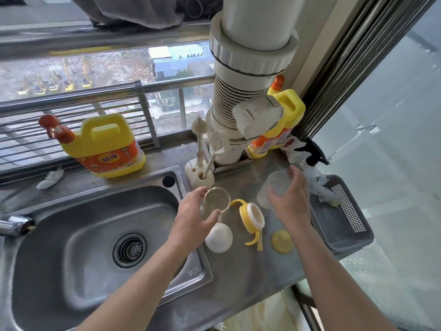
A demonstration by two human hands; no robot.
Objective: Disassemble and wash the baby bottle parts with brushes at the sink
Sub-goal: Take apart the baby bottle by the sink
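- The bottle body point(216, 201), clear and uncapped, is at the right rim of the sink point(59, 235), over the edge of the bench point(238, 271). Its long axis runs close to vertical, and the open mouth points up towards the camera.
- The left hand point(192, 217) grips the bottle body. Its fingers point(199, 190) curl round the far side and the thumb closes on the near side below the mouth.
- The right hand point(291, 203) is above the bench to the right, over a clear cover point(272, 188). The fingers are loosely spread. Motion blur prevents confirming whether they hold the cover or only touch it.
- The handle collar point(254, 216), yellow with a white inner ring, lies on the bench between the two hands. One handle points up-left towards the bottle body and the other points towards the near edge of the bench.
- A white dome cap point(218, 237) rests on the bench just below the left hand.
- A yellow nipple point(282, 241) lies to the right of the collar, apart from it.
- The brush stand point(199, 174) is behind the bottle body and holds two brushes. The tall brush point(199, 126) stands nearly upright. The second brush point(212, 158) leans right.
- A yellow detergent jug point(107, 144) stands behind the sink.
- A grey basket point(334, 218) sits at the right end of the bench.
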